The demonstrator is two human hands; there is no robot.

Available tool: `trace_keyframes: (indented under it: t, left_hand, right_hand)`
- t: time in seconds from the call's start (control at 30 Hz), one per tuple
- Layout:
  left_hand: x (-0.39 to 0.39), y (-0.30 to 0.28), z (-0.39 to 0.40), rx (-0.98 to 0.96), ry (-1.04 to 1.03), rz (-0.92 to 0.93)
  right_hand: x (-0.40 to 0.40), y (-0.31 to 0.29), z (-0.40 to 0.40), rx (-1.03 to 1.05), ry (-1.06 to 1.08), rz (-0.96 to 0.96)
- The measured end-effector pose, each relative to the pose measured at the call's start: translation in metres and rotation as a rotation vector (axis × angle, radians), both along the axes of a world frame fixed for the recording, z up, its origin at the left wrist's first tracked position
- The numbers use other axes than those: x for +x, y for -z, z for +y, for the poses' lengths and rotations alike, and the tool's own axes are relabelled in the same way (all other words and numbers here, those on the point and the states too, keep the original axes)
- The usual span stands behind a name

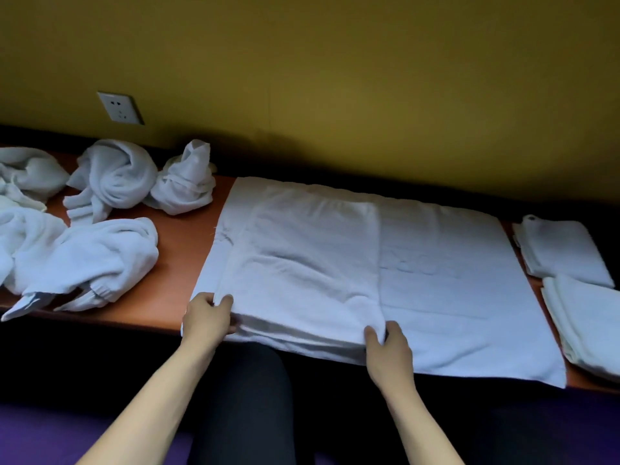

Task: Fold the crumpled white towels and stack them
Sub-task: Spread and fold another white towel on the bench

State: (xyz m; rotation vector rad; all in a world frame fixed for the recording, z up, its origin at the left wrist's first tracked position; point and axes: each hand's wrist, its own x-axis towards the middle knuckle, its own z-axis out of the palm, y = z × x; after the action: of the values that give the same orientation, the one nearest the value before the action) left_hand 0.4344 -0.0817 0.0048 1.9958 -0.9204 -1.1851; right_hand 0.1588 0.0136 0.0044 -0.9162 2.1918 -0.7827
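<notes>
A large white towel [436, 283] lies spread across the middle of the orange-brown table [181, 250], with its left part folded over on top as a second layer [308, 263]. My left hand [208, 317] pinches the near left corner of that folded layer. My right hand [385, 347] pinches its near right corner at the table's front edge. Several crumpled white towels [110, 182] sit in a heap at the left. Two folded towels [563, 253] lie at the right end, one nearer me [583, 323] than the other.
A yellow wall [335, 78] with a white power socket [119, 108] runs right behind the table. My dark-clothed legs [245, 407] are under the front edge. A strip of bare tabletop separates the heap from the spread towel.
</notes>
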Motion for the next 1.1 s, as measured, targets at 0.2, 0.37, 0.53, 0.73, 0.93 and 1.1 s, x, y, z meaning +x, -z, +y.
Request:
trace_keyframes:
  t: [0.2,0.37,0.53,0.73,0.93,1.1]
  left_hand:
    - [-0.001,-0.038,0.056,-0.108,-0.015,0.149]
    - [0.005,-0.052,0.11,-0.15,-0.071,0.251]
    - [0.019,-0.057,0.148,-0.238,-0.01,0.268]
    - [0.025,-0.049,0.14,-0.265,0.026,0.462]
    - [0.016,-0.041,0.105,-0.328,0.159,0.119]
    - [0.01,-0.032,0.046,-0.412,0.12,-0.2]
  right_hand:
    - [-0.012,-0.028,0.035,-0.179,0.119,-0.142]
    - [-0.014,-0.049,0.084,-0.244,0.147,-0.252]
    - [-0.015,-0.054,0.115,-0.328,0.192,-0.39]
    - [-0.027,-0.05,0.096,-0.431,0.199,-0.843]
    - [-0.043,-0.035,0.047,-0.35,0.131,-0.531]
    - [-0.057,-0.023,-0.015,-0.431,0.055,-0.099]
